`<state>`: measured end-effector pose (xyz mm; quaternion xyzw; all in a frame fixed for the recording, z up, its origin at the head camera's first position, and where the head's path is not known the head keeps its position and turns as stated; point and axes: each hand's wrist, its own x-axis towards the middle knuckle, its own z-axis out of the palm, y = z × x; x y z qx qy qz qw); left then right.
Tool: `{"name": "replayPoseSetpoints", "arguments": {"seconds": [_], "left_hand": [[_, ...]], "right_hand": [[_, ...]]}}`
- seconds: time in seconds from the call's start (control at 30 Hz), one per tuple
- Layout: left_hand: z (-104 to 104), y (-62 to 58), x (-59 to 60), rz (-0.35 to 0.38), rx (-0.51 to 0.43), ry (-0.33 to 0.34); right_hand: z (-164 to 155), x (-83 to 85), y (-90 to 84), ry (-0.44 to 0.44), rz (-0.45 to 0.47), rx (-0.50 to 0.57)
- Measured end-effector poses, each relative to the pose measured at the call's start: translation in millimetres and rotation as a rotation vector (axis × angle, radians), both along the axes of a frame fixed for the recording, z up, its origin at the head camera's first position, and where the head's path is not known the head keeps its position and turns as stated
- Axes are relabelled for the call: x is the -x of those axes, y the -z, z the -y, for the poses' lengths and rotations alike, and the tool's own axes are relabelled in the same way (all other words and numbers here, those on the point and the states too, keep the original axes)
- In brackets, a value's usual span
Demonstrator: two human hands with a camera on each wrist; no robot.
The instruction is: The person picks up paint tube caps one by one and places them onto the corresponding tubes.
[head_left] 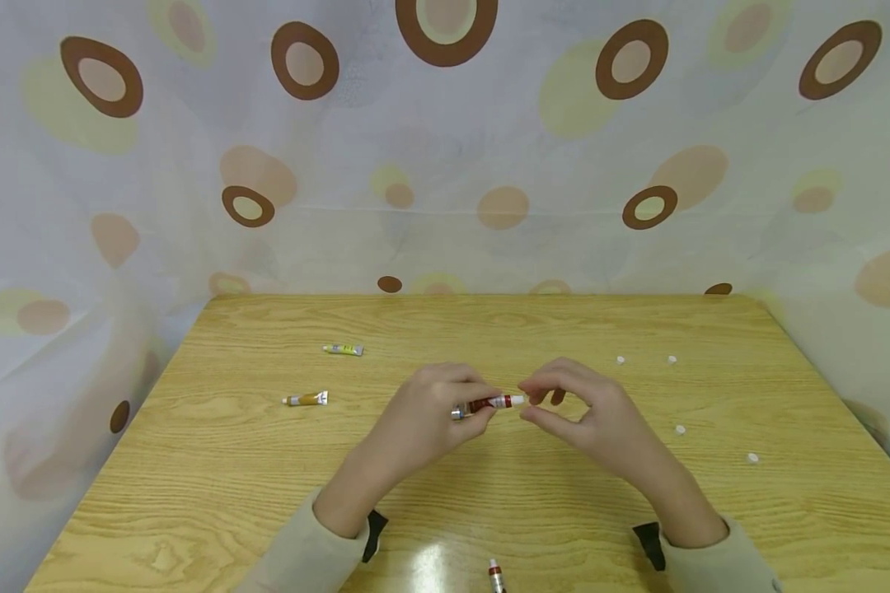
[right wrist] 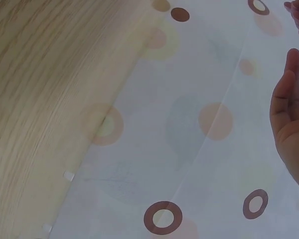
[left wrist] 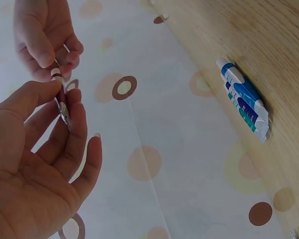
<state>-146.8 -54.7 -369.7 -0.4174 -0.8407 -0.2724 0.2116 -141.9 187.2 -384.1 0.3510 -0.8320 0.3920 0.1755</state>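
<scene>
My left hand (head_left: pixel 439 412) grips a small dark red paint tube (head_left: pixel 482 404) between thumb and fingers, its white tip pointing right. In the left wrist view, the tube (left wrist: pixel 62 102) lies along the fingers of that hand, its crimped silver end toward the palm. My right hand (head_left: pixel 589 412) is held just to the right of the white tip, with thumb and index finger curved and spread apart on either side of it. Nothing shows gripped between those fingertips. At the right wrist view's edge, the right hand (right wrist: pixel 291 119) is partly cut off.
Several small white caps, one a cap (head_left: pixel 680 430), lie on the table (head_left: pixel 193 494) at right. A yellow-green tube (head_left: pixel 344 350) and an ochre tube (head_left: pixel 306 399) lie at left. Another red tube (head_left: pixel 496 576) is at the front edge. Blue and green tubes (left wrist: pixel 244 97) lie together. Patterned cloth (head_left: pixel 445 165) hangs behind.
</scene>
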Motion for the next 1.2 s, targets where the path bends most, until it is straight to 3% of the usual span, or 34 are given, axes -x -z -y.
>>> {"name": "replayPoseSetpoints", "arguments": {"seconds": [0.33, 0.87, 1.2], "left_hand": [[-1.2, 1.1, 0.5, 0.016, 0.035, -0.003], [-1.1, -0.4, -2.3, 0.028, 0.120, -0.036], [0.0, -0.9, -2.0, 0.047, 0.117, -0.040]], "right_hand": [[2.6, 1.2, -0.1, -0.064, -0.101, 0.009], [2.0, -0.3, 1.4, -0.020, -0.025, -0.054], [3.7, 1.2, 1.8, -0.061, -0.074, -0.035]]}}
